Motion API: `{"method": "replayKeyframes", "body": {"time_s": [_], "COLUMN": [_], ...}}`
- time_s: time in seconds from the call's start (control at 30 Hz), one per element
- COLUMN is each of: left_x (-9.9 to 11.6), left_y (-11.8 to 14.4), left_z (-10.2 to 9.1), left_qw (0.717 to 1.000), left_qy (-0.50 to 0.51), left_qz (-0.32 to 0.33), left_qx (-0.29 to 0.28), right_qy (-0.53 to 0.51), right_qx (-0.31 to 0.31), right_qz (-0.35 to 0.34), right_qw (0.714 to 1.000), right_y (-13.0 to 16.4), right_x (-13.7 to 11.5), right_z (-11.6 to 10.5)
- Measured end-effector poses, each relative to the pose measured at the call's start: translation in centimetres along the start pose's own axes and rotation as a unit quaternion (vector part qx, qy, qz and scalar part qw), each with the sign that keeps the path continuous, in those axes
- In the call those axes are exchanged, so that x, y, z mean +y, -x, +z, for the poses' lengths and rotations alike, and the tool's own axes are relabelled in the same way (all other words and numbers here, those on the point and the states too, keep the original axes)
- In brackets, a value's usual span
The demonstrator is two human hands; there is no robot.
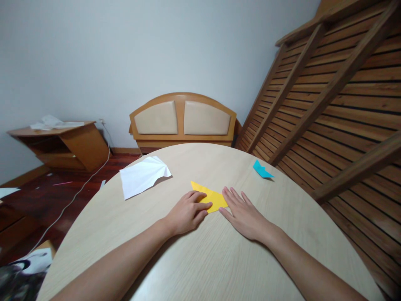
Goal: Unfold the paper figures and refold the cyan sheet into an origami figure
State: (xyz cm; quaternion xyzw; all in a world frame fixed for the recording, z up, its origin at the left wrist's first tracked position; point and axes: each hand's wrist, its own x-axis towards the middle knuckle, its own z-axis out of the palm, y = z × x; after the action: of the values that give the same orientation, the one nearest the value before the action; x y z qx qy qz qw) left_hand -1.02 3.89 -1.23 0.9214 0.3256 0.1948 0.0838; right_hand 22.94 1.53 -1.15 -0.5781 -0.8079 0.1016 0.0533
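Observation:
A folded piece of yellow paper (216,200) lies flat on the round wooden table (200,267), between my two hands. My left hand (189,211) rests on its left part with the fingers stretched over the paper. At the right end, my right hand (242,211) lies flat, its fingers extended and their tips on the paper's edge. Parts of the yellow paper are hidden under the fingers of both hands.
A creased white sheet (142,177) lies at the table's left. Toward the right edge sits a small folded blue paper boat (262,170). Behind the table stands a headboard (181,121); wooden slats (338,100) lean at the right. A cable (77,194) crosses the floor.

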Motion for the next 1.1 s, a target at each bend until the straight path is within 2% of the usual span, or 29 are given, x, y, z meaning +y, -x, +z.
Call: {"method": "replayKeyframes", "body": {"time_s": [0.1,0.2,0.4,0.57,0.67,0.77,0.87,1.1], "left_x": [0.0,0.1,-0.1,-0.4,-0.2,0.2,0.7,1.5], "left_y": [-0.1,-0.1,0.1,0.1,-0.1,-0.1,-0.1,-0.1], "left_z": [-0.2,-0.6,-0.3,0.2,-0.1,-0.6,-1.0,-1.0], "left_qw": [1.0,0.998,0.999,1.0,1.0,0.999,0.996,0.994], "left_qy": [0.012,0.03,0.026,0.018,-0.003,-0.053,-0.087,-0.085], "left_qz": [0.01,0.038,0.018,0.02,0.025,0.007,-0.038,-0.064], "left_qx": [-0.008,-0.027,-0.032,0.012,0.009,-0.011,0.001,0.009], "right_qy": [-0.005,-0.042,-0.044,-0.038,-0.023,-0.012,-0.007,-0.018], "right_qx": [0.013,-0.025,-0.051,-0.023,0.018,0.042,0.04,0.032], "right_qz": [-0.071,-0.137,-0.096,-0.076,-0.077,-0.105,-0.148,-0.198], "right_qw": [0.997,0.989,0.993,0.996,0.997,0.994,0.988,0.979], "right_y": [0.3,0.5,0.4,0.3,0.2,0.3,0.6,1.3], "right_x": [-0.7,-1.6,-0.9,-0.2,-0.4,-0.6,-0.9,-1.8], "right_z": [0.1,0.1,-0.2,0.0,0.0,-0.6,-1.4,-2.6]}}
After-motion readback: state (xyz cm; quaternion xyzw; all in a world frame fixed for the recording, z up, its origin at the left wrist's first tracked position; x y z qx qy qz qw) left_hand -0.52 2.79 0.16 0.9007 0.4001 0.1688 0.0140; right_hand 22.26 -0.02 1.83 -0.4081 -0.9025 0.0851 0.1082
